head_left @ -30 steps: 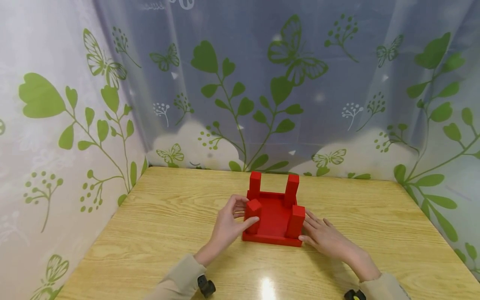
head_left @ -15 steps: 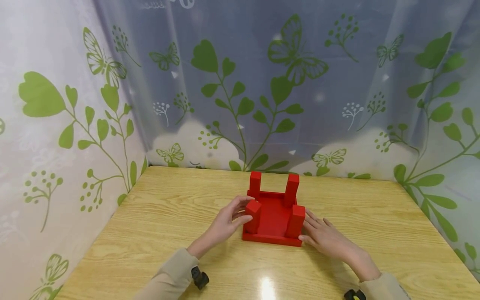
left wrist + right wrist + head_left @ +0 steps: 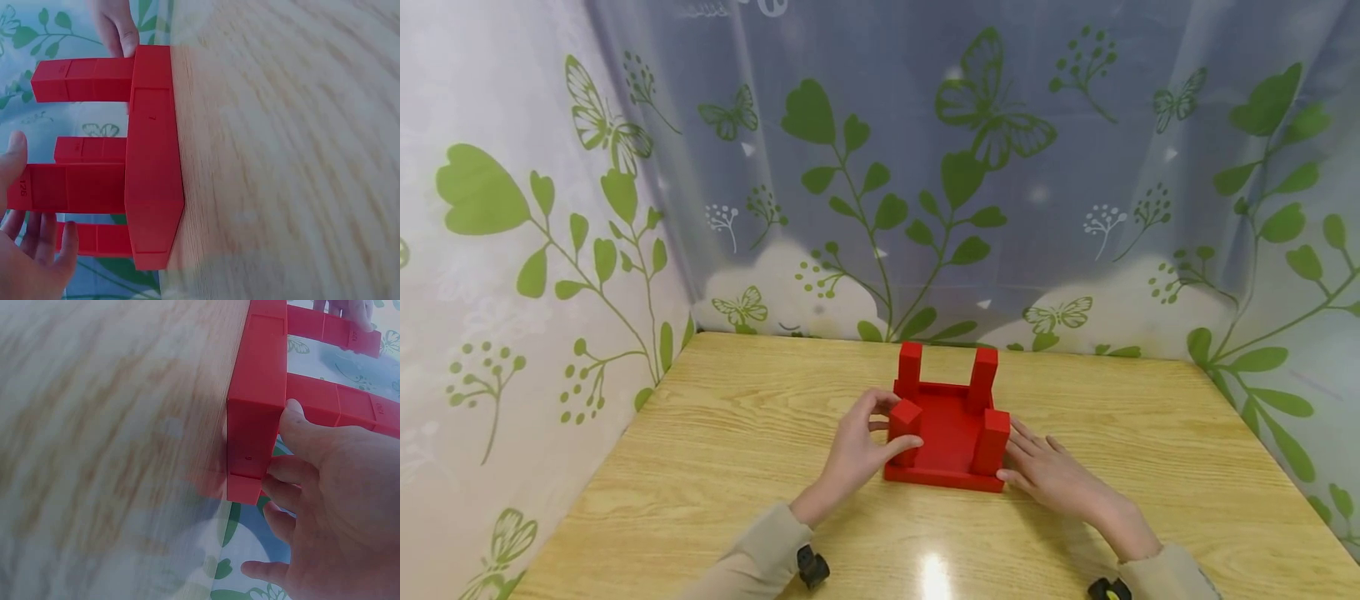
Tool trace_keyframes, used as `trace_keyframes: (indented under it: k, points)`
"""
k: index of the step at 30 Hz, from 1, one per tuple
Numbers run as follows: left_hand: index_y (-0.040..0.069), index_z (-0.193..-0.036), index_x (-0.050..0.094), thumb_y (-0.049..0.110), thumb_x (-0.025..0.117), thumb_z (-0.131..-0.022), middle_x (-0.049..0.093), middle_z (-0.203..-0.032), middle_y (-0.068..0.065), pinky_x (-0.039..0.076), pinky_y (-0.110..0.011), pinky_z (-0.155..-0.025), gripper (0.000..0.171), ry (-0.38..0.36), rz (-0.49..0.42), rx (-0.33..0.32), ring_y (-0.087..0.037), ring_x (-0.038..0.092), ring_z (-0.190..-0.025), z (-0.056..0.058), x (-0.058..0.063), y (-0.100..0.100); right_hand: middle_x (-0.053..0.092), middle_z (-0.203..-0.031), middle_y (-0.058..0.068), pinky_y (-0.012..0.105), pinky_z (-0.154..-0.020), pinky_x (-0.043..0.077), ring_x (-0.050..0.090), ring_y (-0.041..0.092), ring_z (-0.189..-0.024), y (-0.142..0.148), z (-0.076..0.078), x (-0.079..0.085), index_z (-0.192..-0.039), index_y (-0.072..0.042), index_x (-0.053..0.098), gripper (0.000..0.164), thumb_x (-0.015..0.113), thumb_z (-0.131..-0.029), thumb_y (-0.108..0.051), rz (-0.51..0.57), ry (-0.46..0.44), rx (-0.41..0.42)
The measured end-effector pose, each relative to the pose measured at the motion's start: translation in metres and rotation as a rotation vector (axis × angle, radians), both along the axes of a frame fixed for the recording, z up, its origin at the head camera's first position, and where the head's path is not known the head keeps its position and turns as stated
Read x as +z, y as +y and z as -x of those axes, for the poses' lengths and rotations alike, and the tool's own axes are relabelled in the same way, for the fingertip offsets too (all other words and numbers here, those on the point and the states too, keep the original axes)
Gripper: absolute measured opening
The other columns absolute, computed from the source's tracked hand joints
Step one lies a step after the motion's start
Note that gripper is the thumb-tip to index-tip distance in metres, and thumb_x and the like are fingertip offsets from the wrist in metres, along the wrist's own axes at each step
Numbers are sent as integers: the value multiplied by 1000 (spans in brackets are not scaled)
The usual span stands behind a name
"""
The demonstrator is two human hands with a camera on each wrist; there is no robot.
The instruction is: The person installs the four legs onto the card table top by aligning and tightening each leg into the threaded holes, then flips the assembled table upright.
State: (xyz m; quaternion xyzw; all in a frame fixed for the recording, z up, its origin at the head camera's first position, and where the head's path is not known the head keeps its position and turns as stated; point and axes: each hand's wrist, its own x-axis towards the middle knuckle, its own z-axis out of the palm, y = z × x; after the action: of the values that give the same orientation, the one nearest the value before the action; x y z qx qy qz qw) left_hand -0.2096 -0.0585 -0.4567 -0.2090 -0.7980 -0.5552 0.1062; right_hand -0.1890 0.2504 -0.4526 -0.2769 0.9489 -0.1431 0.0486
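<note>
A red square base [image 3: 943,479] with raised edges lies on the table, with several red square posts standing upright at its corners. My left hand [image 3: 852,446] is at the near-left post [image 3: 906,412], thumb across the front and fingers behind, gripping it. That post looks turned at an angle to the others. In the left wrist view its printed end lies between thumb and fingers. My right hand [image 3: 1056,475] rests against the base's right side by the near-right post [image 3: 992,442]. Its thumb touches the near-right corner; the other fingers are mostly extended, as the right wrist view shows.
The wood-grain table [image 3: 737,433] extends on all sides of the red base. Behind it hangs a curtain [image 3: 887,183] printed with leaves and butterflies, with patterned cloth on both sides as well.
Half a second ago my left thumb had drawn back to the left; now it is across the near-left post again. That post has turned a little. My right hand keeps its place.
</note>
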Motion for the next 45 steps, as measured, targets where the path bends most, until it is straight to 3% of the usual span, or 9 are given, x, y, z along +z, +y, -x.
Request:
trace_keyframes:
  k: [7, 11, 15, 19, 24, 28, 32, 38, 45]
  points:
    - [8, -131, 59, 12, 78, -88, 67, -122, -8, 54, -45, -101, 46, -43, -25, -155, -27, 63, -114, 6, -2, -10, 33, -158, 28, 75, -108, 28, 28, 48, -147, 0, 1, 0, -150, 4, 44, 63, 52, -105, -39, -1, 14, 0]
    - [7, -141, 54, 10, 66, -98, 63, -130, -12, 52, -39, -103, 45, -58, -2, -263, -28, 60, -121, 10, -2, -16, 33, -158, 28, 75, -109, 28, 28, 48, -147, 1, 2, -1, -150, 4, 44, 64, 53, -105, -40, -1, 9, 4]
    - [9, -148, 48, 11, 61, -101, 61, -135, -13, 51, -38, -104, 49, -68, 34, -316, -28, 59, -123, 10, 0, -18, 32, -159, 29, 76, -109, 27, 28, 49, -147, 1, 2, -1, -150, 4, 44, 63, 52, -105, -40, 5, -2, 1]
    - [11, -151, 45, 14, 67, -99, 56, -143, -10, 46, -47, -110, 56, -72, 32, -289, -27, 54, -130, 8, 3, -17, 31, -159, 29, 76, -109, 25, 27, 49, -147, 0, 1, 0, -150, 5, 44, 63, 51, -105, -40, 12, -21, -5]
    - [9, -144, 51, 22, 82, -88, 58, -139, -8, 49, -51, -106, 65, -57, 0, -156, -26, 55, -127, 4, 3, -10, 30, -160, 28, 76, -109, 25, 26, 48, -148, 0, 1, 1, -151, 4, 43, 64, 51, -106, -41, 15, -26, -5]
    - [7, -134, 56, 24, 88, -80, 61, -129, -5, 54, -48, -98, 65, -32, 8, -68, -23, 58, -117, 3, 3, -5, 30, -160, 27, 76, -109, 25, 25, 48, -148, 0, 1, 1, -152, 2, 42, 64, 51, -106, -41, 19, -20, -3]
    - [10, -128, 58, 22, 89, -79, 64, -122, -2, 58, -41, -93, 60, -33, 24, -38, -20, 61, -111, 2, 3, -4, 30, -160, 28, 76, -109, 25, 25, 48, -148, 0, 2, 1, -151, 3, 43, 63, 51, -105, -41, 15, -19, -3]
    - [9, -127, 59, 18, 84, -84, 67, -120, -4, 57, -44, -95, 51, -47, 14, -94, -24, 65, -109, 2, 3, -7, 30, -160, 29, 76, -109, 25, 25, 48, -148, 0, 2, 0, -150, 4, 44, 63, 51, -106, -41, 13, -23, -4]
    - [5, -139, 54, 10, 68, -97, 66, -127, -11, 50, -44, -105, 45, -26, 23, -266, -28, 63, -118, 8, 0, -16, 29, -160, 28, 76, -109, 25, 25, 48, -148, 0, 1, 0, -151, 3, 42, 64, 50, -106, -41, 15, -23, -3]
